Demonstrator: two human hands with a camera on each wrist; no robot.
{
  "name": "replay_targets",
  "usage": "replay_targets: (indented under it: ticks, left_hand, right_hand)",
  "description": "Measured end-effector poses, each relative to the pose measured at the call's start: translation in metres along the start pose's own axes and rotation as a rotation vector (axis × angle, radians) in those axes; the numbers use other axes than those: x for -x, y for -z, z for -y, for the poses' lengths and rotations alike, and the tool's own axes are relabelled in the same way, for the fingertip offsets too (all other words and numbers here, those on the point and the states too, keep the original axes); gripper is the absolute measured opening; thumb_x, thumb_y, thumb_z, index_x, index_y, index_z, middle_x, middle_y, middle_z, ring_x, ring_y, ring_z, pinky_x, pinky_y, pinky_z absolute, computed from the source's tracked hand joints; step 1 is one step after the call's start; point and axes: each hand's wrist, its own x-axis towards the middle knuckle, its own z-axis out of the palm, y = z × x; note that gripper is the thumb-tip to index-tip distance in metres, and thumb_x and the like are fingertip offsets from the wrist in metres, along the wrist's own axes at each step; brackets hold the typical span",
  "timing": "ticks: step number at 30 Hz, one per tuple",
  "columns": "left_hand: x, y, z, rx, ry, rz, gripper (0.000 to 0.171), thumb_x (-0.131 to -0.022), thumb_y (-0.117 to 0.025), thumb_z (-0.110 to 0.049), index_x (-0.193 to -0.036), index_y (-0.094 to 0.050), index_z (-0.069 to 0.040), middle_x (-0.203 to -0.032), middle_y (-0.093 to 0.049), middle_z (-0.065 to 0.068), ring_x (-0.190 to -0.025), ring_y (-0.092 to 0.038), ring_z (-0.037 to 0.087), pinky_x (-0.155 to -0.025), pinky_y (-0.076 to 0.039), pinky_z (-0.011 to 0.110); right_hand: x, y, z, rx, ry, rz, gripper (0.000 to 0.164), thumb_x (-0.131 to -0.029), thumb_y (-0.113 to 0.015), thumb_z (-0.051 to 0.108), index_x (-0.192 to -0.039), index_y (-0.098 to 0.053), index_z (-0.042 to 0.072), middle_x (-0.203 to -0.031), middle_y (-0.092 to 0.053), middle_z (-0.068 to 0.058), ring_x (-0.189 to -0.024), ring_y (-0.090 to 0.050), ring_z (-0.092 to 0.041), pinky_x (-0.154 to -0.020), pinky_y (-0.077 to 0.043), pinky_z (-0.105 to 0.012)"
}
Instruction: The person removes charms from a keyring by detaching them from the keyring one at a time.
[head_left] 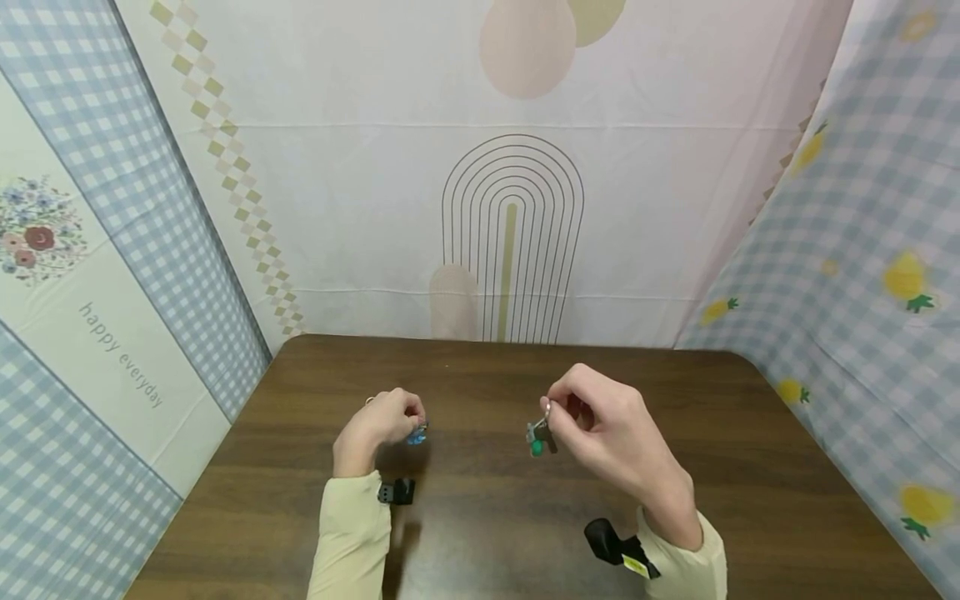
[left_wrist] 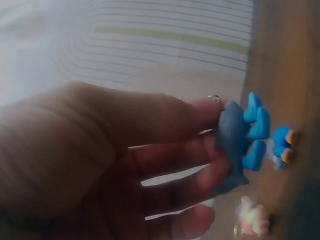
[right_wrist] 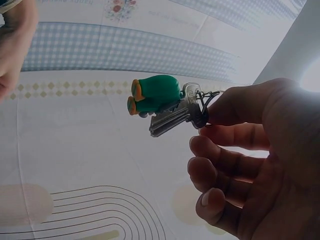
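Observation:
My left hand pinches a grey-blue shark figurine with bright blue legs, held by thumb and fingers over the table. A small metal loop shows at the shark's top. My right hand pinches a key ring between thumb and index finger, above the table. From that ring hang metal keys and a green figurine with orange feet. The right hand's other fingers curl loosely beside them.
Beyond the shark, the left wrist view shows a blue figurine with orange feet and a blurred pink-and-white figurine with a ring. The brown wooden table meets a patterned cloth at its back edge.

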Motion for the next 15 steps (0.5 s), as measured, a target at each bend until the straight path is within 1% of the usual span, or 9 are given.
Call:
replay_targets:
  ticks: [3, 6, 8, 12, 15]
  left_hand:
    - [-0.001, -0.003, 0.007, 0.014, 0.033, 0.039, 0.017, -0.091, -0.060, -0.009, -0.075, -0.067, -0.013, -0.067, -0.055, -0.003, -0.065, -0.048, 0.013, -0.062, -0.038, 0.028]
    - [-0.001, -0.007, 0.013, 0.035, 0.063, 0.087, 0.022, -0.090, -0.057, -0.004, -0.070, -0.063, -0.010, -0.062, -0.048, -0.003, -0.060, -0.042, 0.013, -0.058, -0.034, 0.026]
    - [-0.003, -0.011, 0.017, 0.037, 0.067, 0.109, 0.027, -0.088, -0.054, 0.000, -0.064, -0.057, -0.011, -0.058, -0.042, -0.003, -0.057, -0.036, 0.012, -0.057, -0.030, 0.025]
    - [-0.006, -0.018, 0.023, 0.036, 0.056, 0.129, 0.031, -0.078, -0.046, 0.007, -0.055, -0.046, -0.015, -0.053, -0.034, -0.004, -0.054, -0.029, 0.012, -0.055, -0.025, 0.025]
    - [-0.009, -0.022, 0.025, 0.026, 0.054, 0.136, 0.030, -0.074, -0.045, 0.008, -0.055, -0.048, -0.014, -0.053, -0.036, -0.004, -0.054, -0.030, 0.012, -0.055, -0.025, 0.025]
  right_hand:
    - [0.000, 0.000, 0.000, -0.009, 0.000, 0.009, 0.020, -0.083, -0.062, -0.002, -0.081, -0.059, 0.018, -0.075, -0.055, 0.014, -0.059, -0.045, 0.001, -0.052, -0.036, -0.010]
    - [-0.001, -0.001, 0.000, -0.010, 0.016, 0.001, 0.020, -0.082, -0.062, -0.002, -0.081, -0.059, 0.018, -0.074, -0.055, 0.014, -0.060, -0.045, 0.002, -0.052, -0.036, -0.010]
    - [-0.001, -0.001, 0.000, -0.010, 0.033, -0.010, 0.020, -0.081, -0.062, -0.003, -0.081, -0.059, 0.017, -0.074, -0.054, 0.014, -0.060, -0.045, 0.002, -0.052, -0.037, -0.011]
    - [-0.001, -0.002, -0.001, -0.016, 0.058, -0.026, 0.021, -0.079, -0.063, -0.004, -0.081, -0.060, 0.017, -0.075, -0.055, 0.014, -0.060, -0.045, 0.002, -0.052, -0.037, -0.011]
    - [-0.001, -0.002, -0.002, -0.018, 0.059, -0.024, 0.022, -0.079, -0.063, -0.005, -0.082, -0.060, 0.017, -0.076, -0.055, 0.014, -0.060, -0.045, 0.003, -0.052, -0.036, -0.010]
